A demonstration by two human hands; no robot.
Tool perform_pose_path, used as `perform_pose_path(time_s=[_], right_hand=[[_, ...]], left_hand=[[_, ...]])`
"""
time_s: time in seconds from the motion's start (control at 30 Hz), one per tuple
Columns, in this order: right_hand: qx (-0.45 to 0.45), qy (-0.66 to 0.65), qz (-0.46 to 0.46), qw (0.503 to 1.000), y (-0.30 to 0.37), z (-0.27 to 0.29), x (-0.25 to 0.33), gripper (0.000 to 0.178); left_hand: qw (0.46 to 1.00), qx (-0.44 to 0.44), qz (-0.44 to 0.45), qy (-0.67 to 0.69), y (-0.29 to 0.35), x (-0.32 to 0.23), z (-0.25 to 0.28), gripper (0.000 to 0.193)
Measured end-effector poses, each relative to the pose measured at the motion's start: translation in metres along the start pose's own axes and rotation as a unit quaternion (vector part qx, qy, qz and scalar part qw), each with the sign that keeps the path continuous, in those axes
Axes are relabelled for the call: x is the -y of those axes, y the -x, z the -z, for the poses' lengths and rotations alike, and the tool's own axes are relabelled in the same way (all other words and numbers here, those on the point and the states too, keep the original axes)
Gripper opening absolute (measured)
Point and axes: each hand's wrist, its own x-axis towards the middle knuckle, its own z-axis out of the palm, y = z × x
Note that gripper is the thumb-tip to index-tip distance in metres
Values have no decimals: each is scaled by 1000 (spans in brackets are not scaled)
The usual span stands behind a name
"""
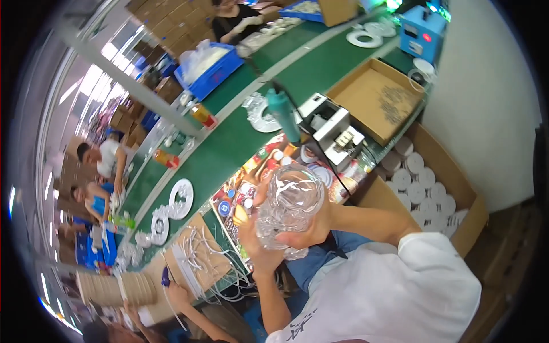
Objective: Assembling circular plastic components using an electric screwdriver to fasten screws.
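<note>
Colourless shell (294, 193), 1 pc, was btwn L hand (260, 243) & R hand (313, 230), both clamped on it, nr 1 patterned mat (263, 166). Further off were 2 orange bottles (203, 116), 1 teal tool (279, 108), 1 blue unit (421, 35).

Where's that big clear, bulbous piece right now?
In the head view, near the middle, the clear bulbous piece is held between the person's left hand and right hand, at the near edge of the colourful printed sheet.

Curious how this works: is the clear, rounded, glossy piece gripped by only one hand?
No, the left hand and right hand both hold the clear, rounded, glossy piece.
</note>
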Motion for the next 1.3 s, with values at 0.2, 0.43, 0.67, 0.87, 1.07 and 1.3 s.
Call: perform_pose_path(time_s=[0.2,0.43,0.67,0.87,1.07,1.3], right_hand=[[-118,-12,209,971,-2,-10,-7,76],[-92,-61,297,948,10,-35,-30,82],[60,124,50,989,82,24,-33,85],[49,151,-367,917,156,149,39,41],[-527,168,-394,734,303,366,-67,23],[-722,156,-377,559,335,468,-161,16]], left_hand=[[950,-125,160,237,58,42,38,35],[564,-247,425,663,28,4,8,44],[625,-136,500,583,-21,3,13,56],[635,-223,510,535,-41,28,36,59],[740,-286,474,382,-56,4,52,63],[944,-20,-1,-329,6,110,155,54]])
